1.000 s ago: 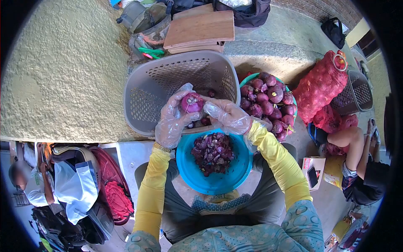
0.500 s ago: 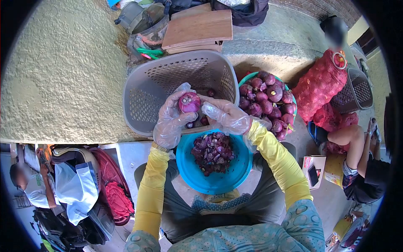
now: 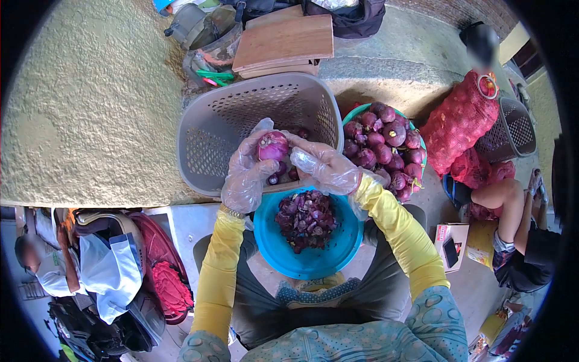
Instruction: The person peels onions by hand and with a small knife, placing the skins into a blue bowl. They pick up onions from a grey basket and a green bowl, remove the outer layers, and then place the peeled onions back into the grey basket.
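Note:
Over the near edge of the grey perforated basket [image 3: 196,130], my gloved left hand [image 3: 246,175] is closed around a red onion [image 3: 273,146]. My gloved right hand [image 3: 329,169] is beside it, its index fingertip touching the onion's right edge. That hand's fingers are curled together, and what they hold, if anything, is hidden. A few small red onions [image 3: 294,174] lie in the basket beneath the hands. Below, between my knees, a blue basin [image 3: 265,241] contains a heap of purple onion skins [image 3: 306,222].
A green-rimmed tub [image 3: 425,155] piled with red onions [image 3: 375,139] stands right of the basket. Beyond it are a full red mesh sack [image 3: 461,123] and another basket [image 3: 512,130]. Wooden boards [image 3: 283,42] lie behind. A seated person's leg [image 3: 497,202] shows at right, another person [image 3: 51,268] at left.
The onion has turned slightly in my left hand, so its pale end faces more to the left. Both hands stay in nearly the same place.

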Demonstrator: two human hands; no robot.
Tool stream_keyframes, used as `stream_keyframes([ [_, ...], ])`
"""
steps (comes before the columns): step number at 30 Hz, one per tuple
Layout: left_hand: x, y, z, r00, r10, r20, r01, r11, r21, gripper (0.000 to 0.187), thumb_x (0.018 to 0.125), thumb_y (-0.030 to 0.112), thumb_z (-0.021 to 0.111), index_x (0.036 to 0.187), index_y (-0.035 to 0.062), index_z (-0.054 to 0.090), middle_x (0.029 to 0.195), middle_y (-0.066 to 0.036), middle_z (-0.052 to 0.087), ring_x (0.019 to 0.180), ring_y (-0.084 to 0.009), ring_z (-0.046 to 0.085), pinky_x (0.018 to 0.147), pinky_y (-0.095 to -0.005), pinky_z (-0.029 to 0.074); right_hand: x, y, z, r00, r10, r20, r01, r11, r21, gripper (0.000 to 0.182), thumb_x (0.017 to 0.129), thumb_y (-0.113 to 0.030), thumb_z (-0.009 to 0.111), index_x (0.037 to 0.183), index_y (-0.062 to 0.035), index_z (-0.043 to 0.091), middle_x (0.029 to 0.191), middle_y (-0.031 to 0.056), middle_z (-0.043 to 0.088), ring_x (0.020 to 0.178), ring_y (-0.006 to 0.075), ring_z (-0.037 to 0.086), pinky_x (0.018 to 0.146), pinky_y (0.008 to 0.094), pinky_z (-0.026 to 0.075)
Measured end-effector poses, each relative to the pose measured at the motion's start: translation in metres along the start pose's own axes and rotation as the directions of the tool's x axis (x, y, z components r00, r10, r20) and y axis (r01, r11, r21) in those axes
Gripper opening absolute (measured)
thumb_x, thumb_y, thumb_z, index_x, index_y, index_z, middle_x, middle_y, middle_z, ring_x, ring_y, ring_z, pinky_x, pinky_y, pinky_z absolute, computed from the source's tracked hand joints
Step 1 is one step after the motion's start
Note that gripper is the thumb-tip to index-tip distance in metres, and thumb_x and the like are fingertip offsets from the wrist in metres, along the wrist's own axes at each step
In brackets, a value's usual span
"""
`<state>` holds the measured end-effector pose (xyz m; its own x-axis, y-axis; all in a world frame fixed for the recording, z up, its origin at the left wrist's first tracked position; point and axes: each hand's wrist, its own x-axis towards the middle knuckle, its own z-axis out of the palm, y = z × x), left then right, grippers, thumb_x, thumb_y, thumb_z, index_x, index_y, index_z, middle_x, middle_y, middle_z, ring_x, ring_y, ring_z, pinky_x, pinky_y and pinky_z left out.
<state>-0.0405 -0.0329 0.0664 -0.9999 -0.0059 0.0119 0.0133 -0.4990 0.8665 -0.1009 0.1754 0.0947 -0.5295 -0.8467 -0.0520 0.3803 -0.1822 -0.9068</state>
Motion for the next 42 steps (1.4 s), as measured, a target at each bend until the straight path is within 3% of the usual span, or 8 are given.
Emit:
stream_keyframes([
  [1, 0.0, 0.0, 0.0, 1.0, -0.01, 0.001, 0.01, 0.999, -0.047, 0.059, 0.086, -0.001, 0.071, 0.141, -0.0002, 0.05, 0.159, -0.013, 0.037, 0.138, -0.0252, 0.048, 0.112, -0.038, 0.043, 0.001, 0.004, 0.0, 1.0, -0.02, -0.002, 0.02, 1.0, -0.002, 0.07, 0.107, -0.042, 0.051, 0.163, -0.0124, 0.022, 0.071, -0.0088, 0.043, 0.056, 0.0024, 0.036, 0.048, 0.0199, 0.027],
  [5, 0.0, -0.005, 0.003, 0.999, 0.041, 0.025, -0.039, 0.996, -0.077, 0.058, 0.09, 0.005, 0.07, 0.143, -0.0016, 0.047, 0.158, -0.013, 0.037, 0.139, -0.0263, 0.047, 0.114, -0.0414, 0.043, -0.001, 0.006, -0.002, 0.998, -0.042, -0.04, 0.044, 0.998, 0.046, 0.066, 0.107, -0.031, 0.054, 0.162, -0.0129, 0.023, 0.127, -0.0031, 0.053, 0.086, 0.0037, 0.045, 0.072, 0.0203, 0.041],
  [11, -0.004, -0.01, 0.003, 1.0, 0.017, 0.022, -0.013, 0.987, -0.162, 0.064, 0.096, 0.017, 0.07, 0.148, -0.0002, 0.038, 0.146, -0.015, 0.047, 0.133, -0.027, 0.052, 0.113, -0.0408, 0.046, -0.001, 0.004, -0.001, 1.0, -0.002, -0.022, 0.002, 1.0, 0.021, 0.068, 0.106, -0.033, 0.056, 0.163, -0.0144, 0.023, 0.147, -0.0014, 0.045, 0.12, 0.01, 0.047, 0.092, 0.027, 0.047],
  [19, -0.003, -0.013, -0.002, 0.999, -0.039, 0.012, 0.04, 0.973, -0.228, 0.058, 0.095, 0.023, 0.073, 0.141, 0.0012, 0.046, 0.14, -0.013, 0.053, 0.129, -0.0263, 0.055, 0.109, -0.0424, 0.049, 0.0, 0.003, 0.003, 1.0, -0.021, -0.018, 0.023, 0.996, 0.089, 0.066, 0.107, -0.03, 0.055, 0.162, -0.0138, 0.023, 0.155, 0.0022, 0.04, 0.138, 0.0157, 0.041, 0.112, 0.0353, 0.04],
  [21, -0.004, -0.014, -0.003, 0.998, -0.057, 0.016, 0.059, 0.968, -0.245, 0.056, 0.096, 0.023, 0.071, 0.141, 0.0014, 0.046, 0.14, -0.013, 0.053, 0.129, -0.0261, 0.056, 0.109, -0.042, 0.05, 0.006, 0.011, 0.001, 0.983, -0.184, 0.016, 0.182, 0.98, 0.078, 0.066, 0.107, -0.028, 0.055, 0.162, -0.0122, 0.023, 0.155, 0.0036, 0.04, 0.138, 0.0159, 0.041, 0.112, 0.0366, 0.041],
  [34, -0.004, -0.017, 0.014, 0.995, -0.098, 0.029, 0.102, 0.945, -0.311, 0.058, 0.1, 0.037, 0.064, 0.143, 0.0014, 0.048, 0.138, -0.011, 0.057, 0.128, -0.0239, 0.056, 0.111, -0.0399, 0.048, 0.005, 0.021, -0.006, 0.991, -0.127, -0.036, 0.13, 0.987, 0.097, 0.065, 0.107, -0.026, 0.054, 0.161, -0.0049, 0.023, 0.148, 0.0072, 0.049, 0.131, 0.014, 0.047, 0.111, 0.0328, 0.041],
  [36, -0.004, -0.023, 0.004, 0.991, -0.099, 0.088, 0.126, 0.904, -0.408, 0.058, 0.101, 0.038, 0.063, 0.143, 0.0022, 0.048, 0.139, -0.011, 0.057, 0.128, -0.0247, 0.056, 0.111, -0.0413, 0.048, 0.005, 0.022, -0.008, 0.996, -0.087, -0.002, 0.087, 0.992, 0.088, 0.066, 0.107, -0.026, 0.051, 0.162, -0.0093, 0.018, 0.154, 0.009, 0.042, 0.14, 0.0226, 0.044, 0.111, 0.0452, 0.044],
  [42, -0.005, -0.028, 0.004, 0.992, -0.112, 0.058, 0.126, 0.879, -0.46, 0.061, 0.1, 0.04, 0.062, 0.145, 0.0027, 0.045, 0.139, -0.013, 0.056, 0.127, -0.0266, 0.056, 0.11, -0.0433, 0.048, 0.004, 0.017, -0.008, 0.994, -0.105, -0.026, 0.103, 0.991, -0.085, 0.067, 0.107, -0.029, 0.052, 0.162, -0.0067, 0.02, 0.15, 0.0076, 0.047, 0.133, 0.0167, 0.049, 0.106, 0.0346, 0.046],
])
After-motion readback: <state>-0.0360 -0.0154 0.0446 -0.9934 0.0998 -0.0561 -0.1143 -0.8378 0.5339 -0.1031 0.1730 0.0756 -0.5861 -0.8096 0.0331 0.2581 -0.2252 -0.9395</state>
